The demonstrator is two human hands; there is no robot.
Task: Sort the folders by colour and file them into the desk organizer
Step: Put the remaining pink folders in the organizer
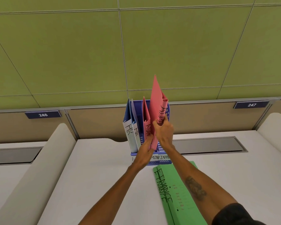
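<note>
A blue desk organizer (167, 161) stands on the white desk against the partition. Two blue folders (128, 114) stand in its left slot. One pink folder (146, 114) stands in the middle slot. A second pink folder (156, 103) is upright and tilted over the middle of the organizer. My right hand (165, 130) grips its spine edge. My left hand (146, 151) holds its lower front corner. Green folders (170, 190) marked FINANCE lie flat on the desk in front of the organizer, partly under my right forearm.
The white desk (96, 176) has raised rounded dividers at left (39, 163) and right (276, 127). A grey cable tray lid (209, 144) lies right of the organizer. A green panel wall rises behind, with number plates 246 (43, 114) and 247 (251, 104).
</note>
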